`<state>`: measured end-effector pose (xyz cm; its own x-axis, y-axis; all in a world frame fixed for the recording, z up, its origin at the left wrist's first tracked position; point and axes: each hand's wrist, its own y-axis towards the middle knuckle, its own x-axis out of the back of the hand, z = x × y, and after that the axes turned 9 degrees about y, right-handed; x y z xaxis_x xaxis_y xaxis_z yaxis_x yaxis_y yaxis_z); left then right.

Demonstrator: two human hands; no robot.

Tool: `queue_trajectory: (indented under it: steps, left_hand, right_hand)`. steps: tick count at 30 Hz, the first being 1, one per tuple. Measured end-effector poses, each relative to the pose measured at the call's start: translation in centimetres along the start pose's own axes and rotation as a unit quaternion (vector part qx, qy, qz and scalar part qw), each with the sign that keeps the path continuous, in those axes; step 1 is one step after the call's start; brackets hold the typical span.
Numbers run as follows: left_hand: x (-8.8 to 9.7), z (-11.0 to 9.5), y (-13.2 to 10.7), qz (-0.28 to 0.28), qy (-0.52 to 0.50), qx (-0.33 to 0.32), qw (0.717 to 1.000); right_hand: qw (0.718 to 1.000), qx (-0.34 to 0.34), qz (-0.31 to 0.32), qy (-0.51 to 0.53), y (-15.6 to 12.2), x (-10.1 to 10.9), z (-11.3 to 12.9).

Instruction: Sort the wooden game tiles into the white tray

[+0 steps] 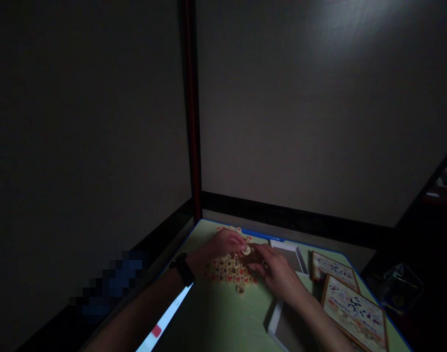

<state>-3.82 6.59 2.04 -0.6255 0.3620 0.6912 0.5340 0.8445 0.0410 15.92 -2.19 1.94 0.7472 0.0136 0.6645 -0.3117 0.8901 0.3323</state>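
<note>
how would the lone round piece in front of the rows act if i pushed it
The lone round piece lies flat on the green table, so it would probably slide rather than roll. Its round outline suggests it might roll if stood on edge. Being small, it is likely light.

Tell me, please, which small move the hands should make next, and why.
Probably lower the round piece onto the green table beside the grouped pieces: it seems held up by the left hand, with the right hand close by, while those pieces lie close together on the tabletop.
</note>
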Motion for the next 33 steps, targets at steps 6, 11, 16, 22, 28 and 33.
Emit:
queue_trajectory:
  steps: [6,11,16,22,28,33]
  left_hand:
    - [5.8,6.2,1.1,-0.086,0.135,0.148,0.976]
    - [5.9,9.4,2.3,-0.033,0.2,0.201,0.958]
    - [5.1,10.7,3.0,0.011,0.226,0.191,0.955]
    - [4.9,11.5,2.9,0.028,0.246,0.149,0.957]
    - [4.8,11.3,3.0,-0.003,0.262,0.104,0.96]
    - [4.7,10.7,3.8,-0.042,0.253,0.063,0.964]
  right_hand:
    - [0.999,0.002,-0.014,0.039,0.0,1.8,-0.1]
    - [0.999,0.012,-0.016,0.041,0.1,2.5,-0.4]
    - [0.999,0.015,-0.002,0.031,0.2,2.6,-0.5]
    - [0.999,0.008,0.005,0.046,0.4,2.5,-0.6]
    - [1.0,0.002,0.006,0.024,0.3,2.5,-1.3]
    - [1.0,-0.014,0.003,-0.027,3.4,2.1,-1.8]
